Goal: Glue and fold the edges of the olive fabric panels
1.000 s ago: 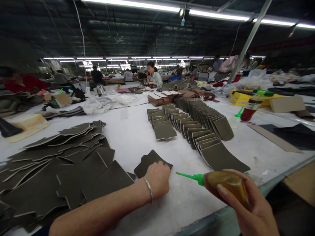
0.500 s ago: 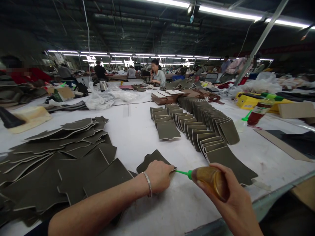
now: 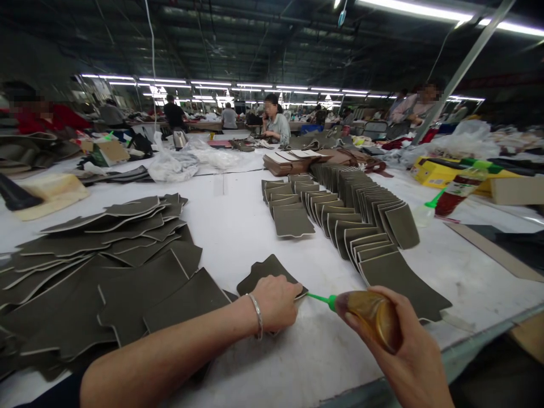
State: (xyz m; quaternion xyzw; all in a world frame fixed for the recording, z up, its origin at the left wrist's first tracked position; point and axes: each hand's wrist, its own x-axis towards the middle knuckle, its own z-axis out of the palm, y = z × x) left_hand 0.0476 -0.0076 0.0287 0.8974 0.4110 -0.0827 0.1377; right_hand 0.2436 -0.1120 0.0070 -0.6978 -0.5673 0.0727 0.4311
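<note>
My left hand, with a bracelet on the wrist, is closed and presses down on the near edge of a dark olive cut piece lying on the white table. My right hand grips an amber glue bottle on its side. The bottle's green nozzle points left and its tip meets the piece's edge beside my left fingers.
A loose heap of dark olive pieces covers the table's left. Fanned rows of similar pieces run back on the right. A second green-tipped bottle, a red drink bottle and a yellow box stand far right. People work at tables behind.
My right hand has brought the glue bottle left until its nozzle reaches the piece's edge by my left fingers. My left hand has stayed on the piece.
</note>
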